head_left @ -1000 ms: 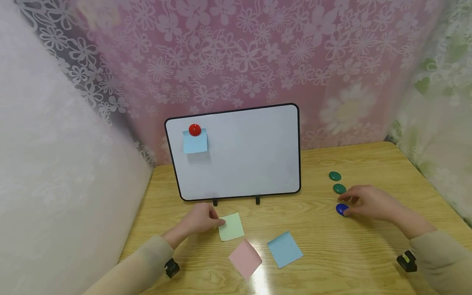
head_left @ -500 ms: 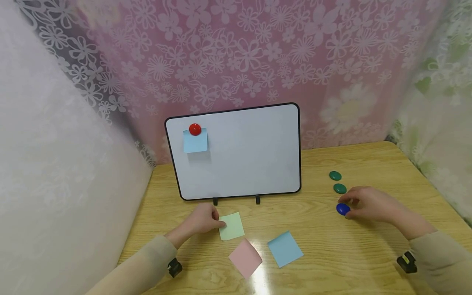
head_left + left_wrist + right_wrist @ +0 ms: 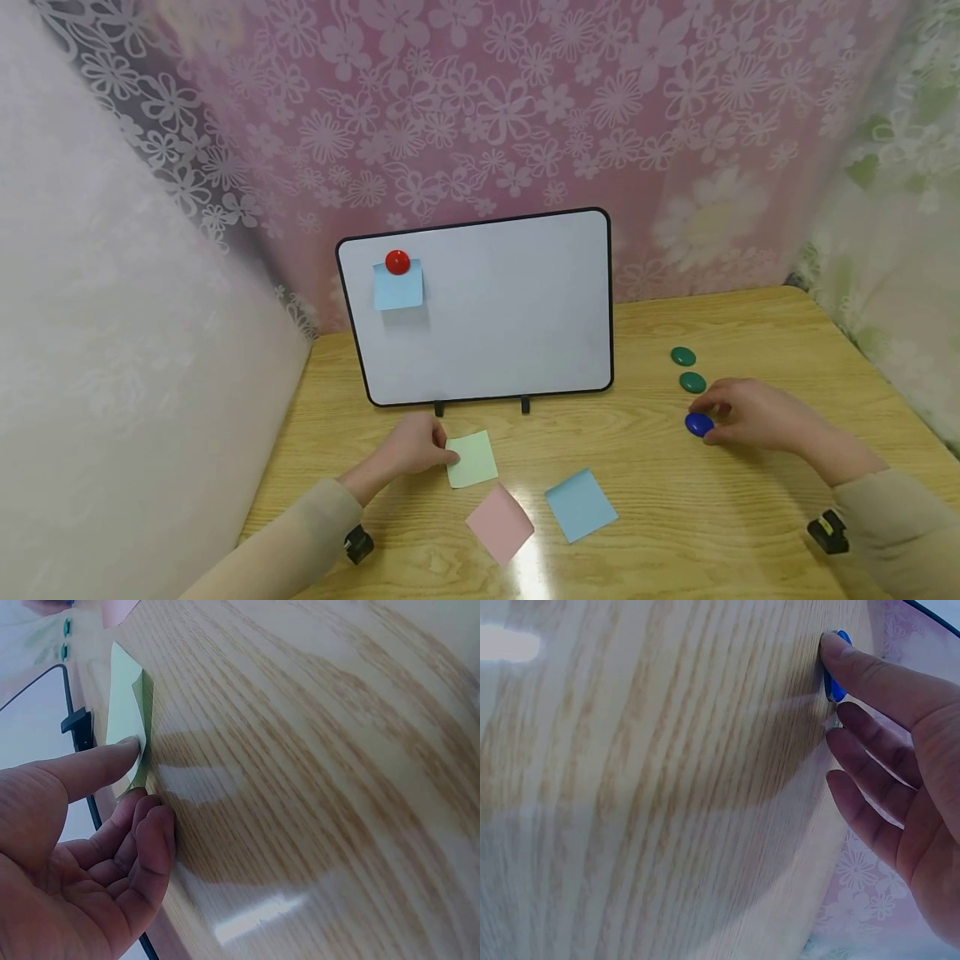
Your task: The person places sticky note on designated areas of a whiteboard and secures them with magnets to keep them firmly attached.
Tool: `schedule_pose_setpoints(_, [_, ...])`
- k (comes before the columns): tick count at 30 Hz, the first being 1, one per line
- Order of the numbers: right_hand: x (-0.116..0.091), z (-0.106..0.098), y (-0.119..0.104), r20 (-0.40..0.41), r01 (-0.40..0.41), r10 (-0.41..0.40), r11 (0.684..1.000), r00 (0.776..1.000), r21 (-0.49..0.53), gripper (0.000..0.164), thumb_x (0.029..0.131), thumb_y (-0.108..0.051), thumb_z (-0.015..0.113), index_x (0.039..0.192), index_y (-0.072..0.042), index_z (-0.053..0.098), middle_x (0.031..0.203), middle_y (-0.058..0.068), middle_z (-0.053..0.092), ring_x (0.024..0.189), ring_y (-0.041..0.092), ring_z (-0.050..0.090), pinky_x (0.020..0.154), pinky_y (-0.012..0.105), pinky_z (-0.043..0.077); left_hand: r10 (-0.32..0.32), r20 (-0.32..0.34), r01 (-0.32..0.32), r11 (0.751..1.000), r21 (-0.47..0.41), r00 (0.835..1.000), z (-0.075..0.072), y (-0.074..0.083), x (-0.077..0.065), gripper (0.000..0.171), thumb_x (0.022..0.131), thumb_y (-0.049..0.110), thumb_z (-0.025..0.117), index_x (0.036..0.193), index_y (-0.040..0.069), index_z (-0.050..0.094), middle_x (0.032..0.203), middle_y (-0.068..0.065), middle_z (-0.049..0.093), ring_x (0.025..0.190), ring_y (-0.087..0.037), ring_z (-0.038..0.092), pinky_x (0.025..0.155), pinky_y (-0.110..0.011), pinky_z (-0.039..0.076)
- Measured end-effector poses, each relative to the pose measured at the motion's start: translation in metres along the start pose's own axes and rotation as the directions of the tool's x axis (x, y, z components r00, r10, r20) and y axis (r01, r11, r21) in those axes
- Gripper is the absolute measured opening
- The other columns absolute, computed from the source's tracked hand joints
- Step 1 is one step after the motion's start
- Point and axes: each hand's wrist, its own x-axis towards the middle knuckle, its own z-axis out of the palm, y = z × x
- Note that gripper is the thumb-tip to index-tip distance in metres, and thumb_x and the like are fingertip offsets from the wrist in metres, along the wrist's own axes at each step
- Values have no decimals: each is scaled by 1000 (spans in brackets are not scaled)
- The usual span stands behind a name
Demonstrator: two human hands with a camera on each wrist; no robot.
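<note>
Between thumb and fingers, my left hand (image 3: 411,444) pinches the left edge of a light green sticky note (image 3: 474,460) on the table. The left wrist view shows that note's edge (image 3: 126,712) bent up off the wood under the thumb. My right hand (image 3: 757,415) holds a round blue magnet (image 3: 698,424) by its sides, low at the table top. From the right wrist, the blue magnet (image 3: 838,671) shows at the thumb tip, the other fingers loosely bent. Two green magnets (image 3: 683,357) lie just beyond that hand.
A framed whiteboard (image 3: 517,308) stands on small black feet at the back. On it, a red magnet (image 3: 397,262) holds a blue sticky note (image 3: 399,287). Nearer lie a pink sticky note (image 3: 500,525) and another blue sticky note (image 3: 581,506). Patterned curtains (image 3: 480,117) enclose the table.
The right fingers have settled around the blue magnet, which has shifted very slightly. The left hand stays at the green note, its thumb a little lower on it.
</note>
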Motion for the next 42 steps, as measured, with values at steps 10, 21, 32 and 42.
schedule_pose_setpoints(10, [1,2,2,16,-4,5,1000,1000,-14,33,84,-30,94,112,-17,82,103,-11,68,87,10,65,73,32,57,-9,-12,9,1000,0,1000,3,-2,1,30,88,20,90,72,12,67,63,6,54,59,-11,45,56,-28,39])
schedule_pose_setpoints(21, [1,2,0,22,0,1,1000,1000,-22,33,85,-28,93,112,-16,80,103,-11,67,89,11,65,75,34,57,-4,-24,4,1000,-15,1000,5,-3,-1,30,89,19,90,72,12,66,63,5,54,58,-12,45,56,-28,39])
schedule_pose_setpoints(32, [4,3,6,63,-27,27,1000,998,-2,37,83,-31,94,113,-14,80,102,-11,67,90,12,67,77,36,58,-6,-28,5,1000,-29,1000,5,-4,-1,27,89,19,90,75,12,67,68,4,60,60,-12,49,57,-29,42])
schedule_pose_setpoints(42, [7,3,8,95,-40,38,999,995,17,38,84,-30,94,114,-11,80,105,-8,69,93,17,71,81,42,61,-15,-22,15,999,-31,1000,5,-6,0,24,89,18,90,78,12,69,73,3,62,63,-13,52,58,-30,44])
